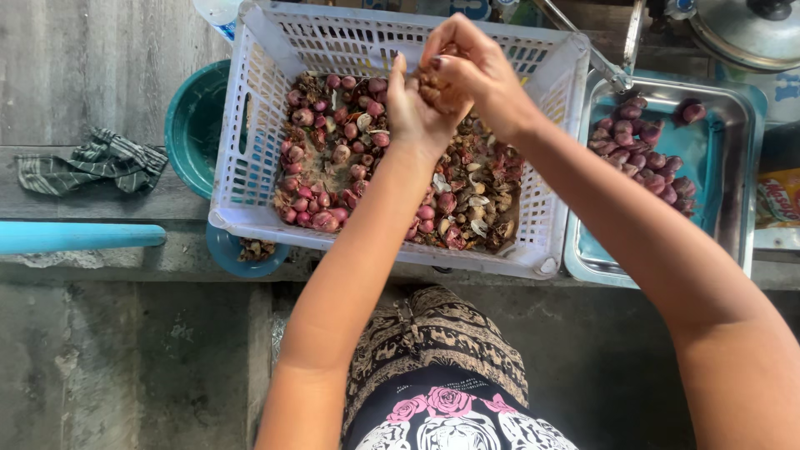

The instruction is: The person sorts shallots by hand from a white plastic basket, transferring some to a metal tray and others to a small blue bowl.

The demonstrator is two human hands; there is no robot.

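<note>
Both my hands meet above a white plastic basket (242, 167) that holds several small red shallots (321, 187) mixed with dry brown peelings (479, 200). My left hand (412, 112) cups a brown-skinned shallot (435, 87) from below. My right hand (475, 67) pinches the same shallot from above with its fingertips. To the right, a square metal tray (742, 179) holds a pile of peeled purple shallots (637, 154).
A teal bowl (192, 125) sits left of the basket and a small blue bowl (229, 254) pokes out under its front corner. A striped cloth (92, 162) and a blue pipe (79, 237) lie at left. A metal pot lid (746, 29) is top right.
</note>
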